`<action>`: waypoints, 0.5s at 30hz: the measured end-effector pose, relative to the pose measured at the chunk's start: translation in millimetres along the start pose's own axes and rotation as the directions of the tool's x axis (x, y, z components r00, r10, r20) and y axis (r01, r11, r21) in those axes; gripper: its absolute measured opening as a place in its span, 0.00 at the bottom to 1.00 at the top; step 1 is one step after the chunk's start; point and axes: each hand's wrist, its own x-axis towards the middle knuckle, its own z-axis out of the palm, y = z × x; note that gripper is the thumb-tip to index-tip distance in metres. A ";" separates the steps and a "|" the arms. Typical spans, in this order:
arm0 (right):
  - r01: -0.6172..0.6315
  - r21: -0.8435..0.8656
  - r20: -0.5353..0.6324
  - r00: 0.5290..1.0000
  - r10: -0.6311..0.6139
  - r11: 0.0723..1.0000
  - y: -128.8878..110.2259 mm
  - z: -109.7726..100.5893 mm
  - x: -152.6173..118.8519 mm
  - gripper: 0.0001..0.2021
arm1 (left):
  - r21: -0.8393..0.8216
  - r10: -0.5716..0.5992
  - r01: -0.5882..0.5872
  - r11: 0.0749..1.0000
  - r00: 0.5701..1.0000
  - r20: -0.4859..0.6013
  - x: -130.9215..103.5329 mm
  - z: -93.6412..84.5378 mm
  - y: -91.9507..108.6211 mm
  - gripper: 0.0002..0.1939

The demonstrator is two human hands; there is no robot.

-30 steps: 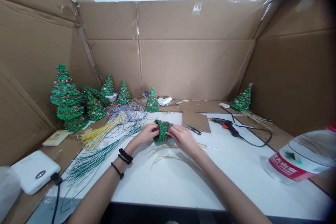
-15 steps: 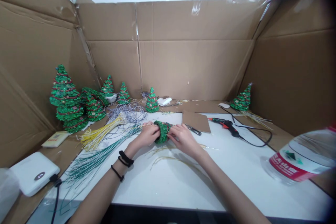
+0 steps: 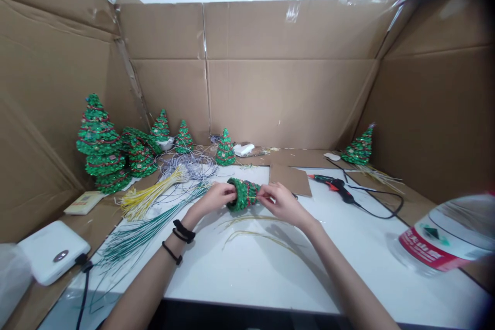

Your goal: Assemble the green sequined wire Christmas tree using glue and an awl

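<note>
A small green Christmas tree (image 3: 243,197) lies on its side above the white tabletop, its hollow base toward the left and red garland round it. My left hand (image 3: 218,197) grips the base rim, with the fingertips partly inside the opening. At the tree's narrower end, my right hand (image 3: 280,202) is closed in a pinch against the surface; what lies between its fingertips is too small to make out. Thin yellow strands (image 3: 263,237) lie on the table just below the tree.
Yellow wires (image 3: 149,197) and green wires (image 3: 154,227) lie in bundles at the left, beside tangled purple-grey wire (image 3: 189,165). A glue gun (image 3: 334,186) rests right of a cardboard piece (image 3: 292,179). A large bottle (image 3: 441,240) stands far right; finished trees (image 3: 101,147) stand at the back left.
My right hand has shifted right along the tree, uncovering more of its decorated side. It now pinches near the narrower end. My left hand stays at the base.
</note>
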 end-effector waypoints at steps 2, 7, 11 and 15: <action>0.011 -0.048 -0.011 1.000 -0.011 0.999 -6.4 9.4 3.1 0.08 | 0.022 0.030 -0.030 0.999 1.000 -0.008 -0.5 1.5 2.1 0.10; -0.005 -0.092 -0.039 0.999 0.001 0.996 -8.2 12.4 5.4 0.08 | -0.096 0.003 -0.003 0.995 1.000 -0.001 1.4 5.6 2.3 0.10; -0.063 0.091 0.003 0.998 0.063 0.994 5.0 -4.0 -0.3 0.07 | -0.255 -0.110 0.121 0.959 0.992 0.056 2.4 8.2 -2.8 0.08; -0.057 0.152 -0.016 0.998 0.060 0.987 4.3 2.7 0.5 0.08 | -0.300 -0.102 0.123 0.946 0.991 0.083 2.4 10.2 -6.6 0.07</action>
